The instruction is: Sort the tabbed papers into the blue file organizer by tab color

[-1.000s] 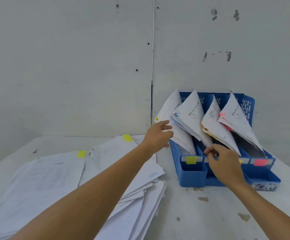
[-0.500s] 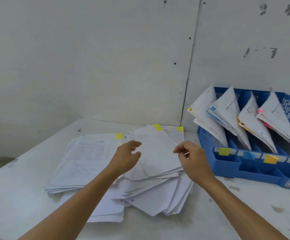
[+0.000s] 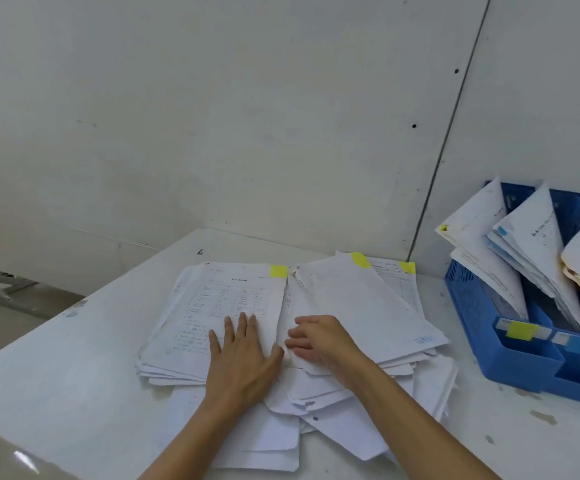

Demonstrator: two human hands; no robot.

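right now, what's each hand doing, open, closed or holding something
Left hand: open, flat on the left paper stack.
Right hand: fingers bent on the right sheets; a grip cannot be told.

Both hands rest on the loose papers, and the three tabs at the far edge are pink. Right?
No. The head view shows the three tabs yellow, not pink. The left hand and right hand do rest on the loose papers.
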